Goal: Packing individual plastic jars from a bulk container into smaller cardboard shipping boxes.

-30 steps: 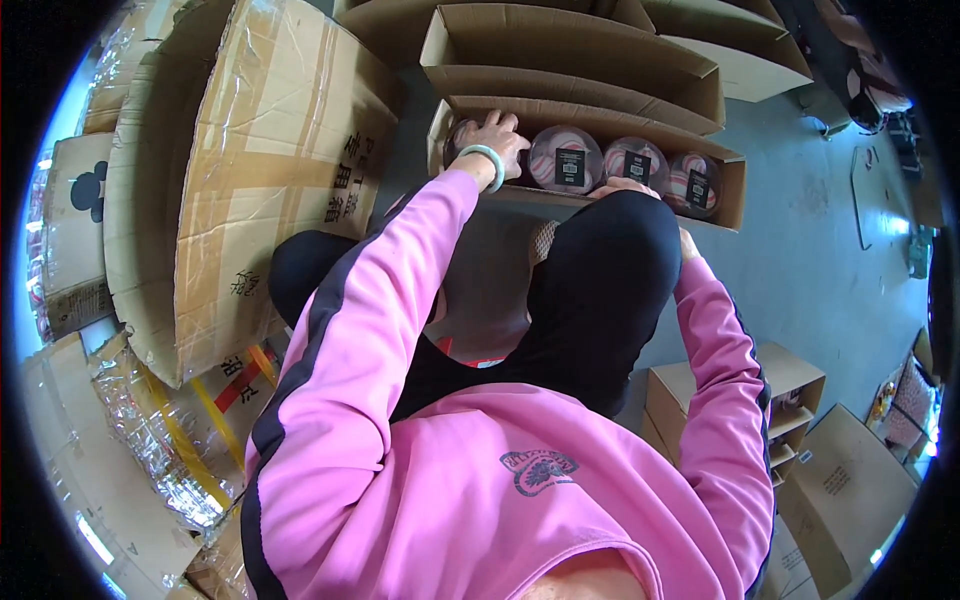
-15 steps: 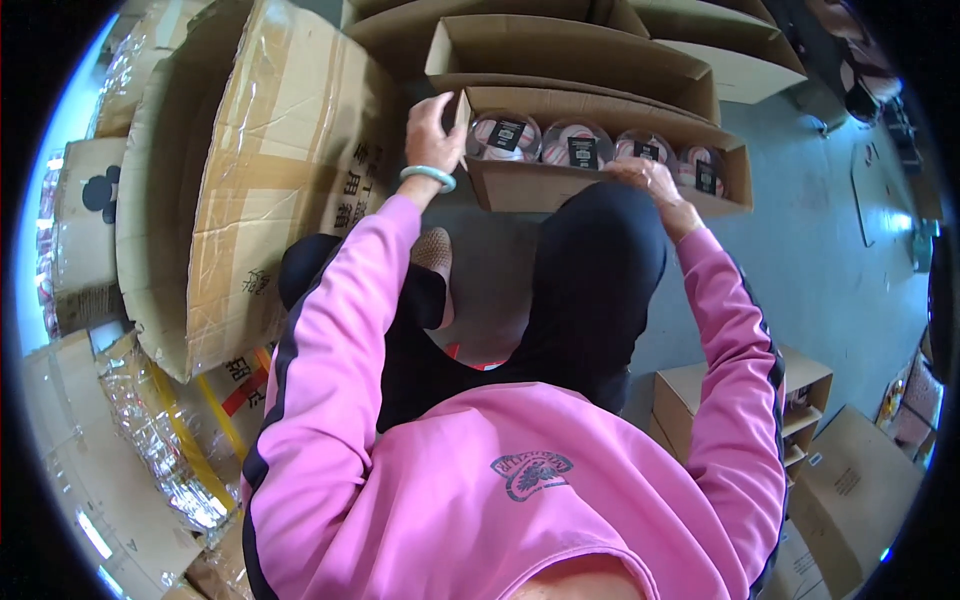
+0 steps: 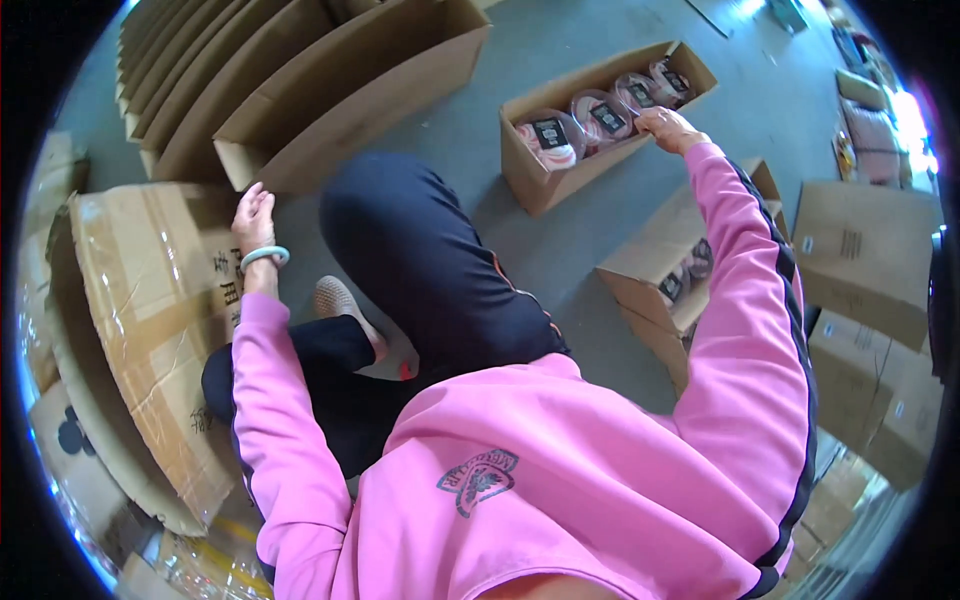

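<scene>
A narrow open carton point(image 3: 572, 188) sits at the upper right, set at a slant on the floor. Inside it stand several clear round tubs point(image 3: 603, 118) with pink-and-white contents and black labels. My right hand point(image 3: 670, 130) is closed over the carton's near edge, toward its right end; part of the fingers is hidden behind the rim. My left hand point(image 3: 254, 218), with a pale green bangle point(image 3: 265, 257) at the wrist, holds nothing. Its fingers stretch forward, close to the corner of an empty carton point(image 3: 345, 115) and beside a large brown box point(image 3: 160, 300).
Several more empty cartons point(image 3: 190, 60) stand in a row at the upper left. Another filled carton point(image 3: 640, 265) lies right of my knee, partly under my right arm. Closed boxes point(image 3: 865, 250) are stacked at the far right. Grey floor point(image 3: 580, 30) shows beyond the tubs.
My right hand has moved the filled carton rightward, away from the row of empty ones. My left hand has left that carton's end. The view has turned right.
</scene>
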Tool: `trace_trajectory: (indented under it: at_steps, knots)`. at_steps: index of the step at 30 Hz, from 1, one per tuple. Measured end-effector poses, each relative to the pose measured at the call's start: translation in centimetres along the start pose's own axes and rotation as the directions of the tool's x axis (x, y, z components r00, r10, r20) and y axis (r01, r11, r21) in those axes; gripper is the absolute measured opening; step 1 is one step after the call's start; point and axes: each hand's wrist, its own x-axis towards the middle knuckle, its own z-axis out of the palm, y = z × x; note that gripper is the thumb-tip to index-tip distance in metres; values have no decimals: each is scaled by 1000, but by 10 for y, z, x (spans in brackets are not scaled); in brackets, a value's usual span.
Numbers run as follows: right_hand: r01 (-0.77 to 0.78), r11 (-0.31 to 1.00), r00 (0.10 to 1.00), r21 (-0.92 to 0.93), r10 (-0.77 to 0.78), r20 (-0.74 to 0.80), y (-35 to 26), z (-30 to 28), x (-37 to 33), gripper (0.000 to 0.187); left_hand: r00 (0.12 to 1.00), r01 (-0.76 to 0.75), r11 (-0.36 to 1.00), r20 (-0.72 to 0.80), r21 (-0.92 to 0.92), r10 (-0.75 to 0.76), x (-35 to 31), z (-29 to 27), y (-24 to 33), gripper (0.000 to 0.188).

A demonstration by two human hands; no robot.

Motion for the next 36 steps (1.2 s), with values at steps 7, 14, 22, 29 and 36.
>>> trace_trajectory:
  at_steps: [7, 14, 22, 29, 36]
  knots:
    - [-550, 832, 749, -76, 531, 397, 20, 23, -174, 21, 981, 164, 986, 103, -11, -162, 21, -16, 10, 45]
    - [-531, 847, 831, 28, 513, 216, 20, -2, -124, 16, 971, 131, 989, 212, -71, -114, 46, -51, 86, 46]
    - [-98, 838, 893, 537, 312, -324, -14, -123, 149, 26, 884, -413, 909, 215, -61, 416, -20, -129, 240, 39]
    - [698, 713, 481, -70, -538, -692, -385, -237, 303, 47, 831, -507, 826, -113, 247, 545, -123, -245, 314, 35]
    - [938, 181, -54, -296, -767, -639, -612, -264, 265, 59, 873, -351, 921, -296, 169, 387, -150, -331, 297, 42]
